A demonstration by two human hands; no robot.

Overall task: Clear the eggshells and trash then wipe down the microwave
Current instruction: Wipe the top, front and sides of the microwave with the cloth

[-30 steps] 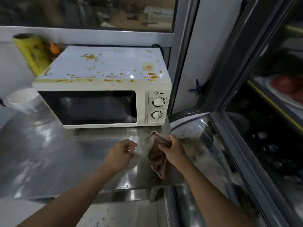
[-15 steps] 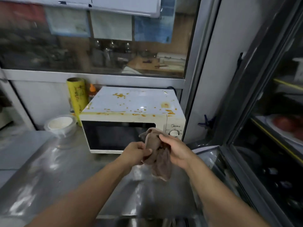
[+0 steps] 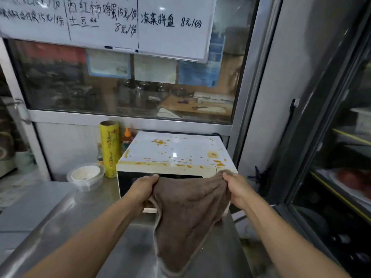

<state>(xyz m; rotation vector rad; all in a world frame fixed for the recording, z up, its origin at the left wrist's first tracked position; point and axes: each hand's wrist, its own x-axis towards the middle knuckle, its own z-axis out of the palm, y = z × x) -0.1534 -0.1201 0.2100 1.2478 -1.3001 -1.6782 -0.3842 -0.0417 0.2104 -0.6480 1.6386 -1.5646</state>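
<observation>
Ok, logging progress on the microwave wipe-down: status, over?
Left hand and right hand pinch the brown cloth, spread out before the microwave. Orange splatter on its top, unwiped. Nothing in the way.

Brown cloth hid most of microwave front; door glass and controls were out of sight. Cloth bottom corner ran off lower edge. Fingertips of left hand and right hand were buried in cloth folds. Whiteboard was cut by top edge. Room behind window was blurred. Fridge contents were dark, unclear.
</observation>
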